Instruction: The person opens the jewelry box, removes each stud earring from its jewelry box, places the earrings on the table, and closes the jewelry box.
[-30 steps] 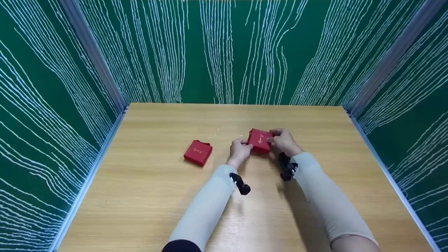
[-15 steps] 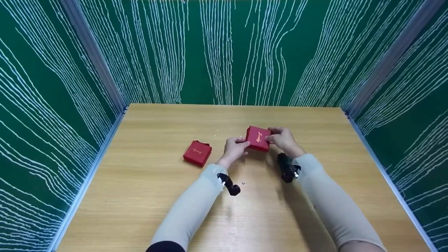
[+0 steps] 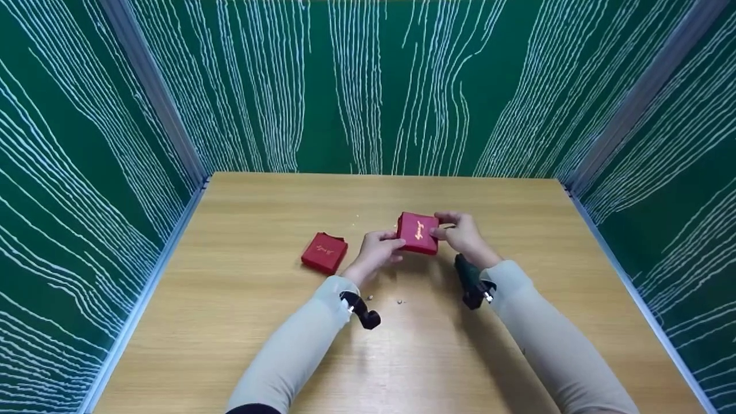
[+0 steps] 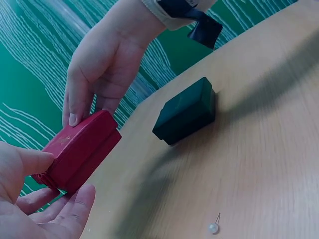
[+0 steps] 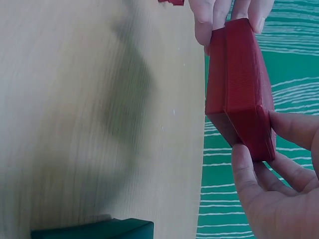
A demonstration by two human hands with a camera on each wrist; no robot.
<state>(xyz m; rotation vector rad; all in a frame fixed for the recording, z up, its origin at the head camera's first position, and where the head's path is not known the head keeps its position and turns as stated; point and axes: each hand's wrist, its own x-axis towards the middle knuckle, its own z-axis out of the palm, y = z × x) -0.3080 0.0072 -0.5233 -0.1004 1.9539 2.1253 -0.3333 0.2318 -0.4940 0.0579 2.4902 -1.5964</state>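
A small square red jewelry box [image 3: 417, 233] with gold lettering on its lid is held up off the table between both hands. My left hand [image 3: 376, 253] grips its left side, thumb on top and fingers underneath. On the opposite side, my right hand [image 3: 463, 236] pinches the edge between thumb and fingers. The left wrist view shows the lid seated on the base. A dark green box [image 4: 187, 112] rests on the table below the right forearm, partly hidden in the head view. Nearer my body lies a pearl earring [image 4: 214, 228].
Another red jewelry box [image 3: 325, 253] with gold lettering sits on the wooden table [image 3: 230, 322], left of my left hand. Close to the left wrist is a tiny shiny piece [image 3: 370, 297]. Green walls [image 3: 322, 115] with white lines enclose the table at the back and sides.
The held red box has shifted slightly left, with both hands moving along. As the left wrist moved left, the small shiny pieces on the table came into view.
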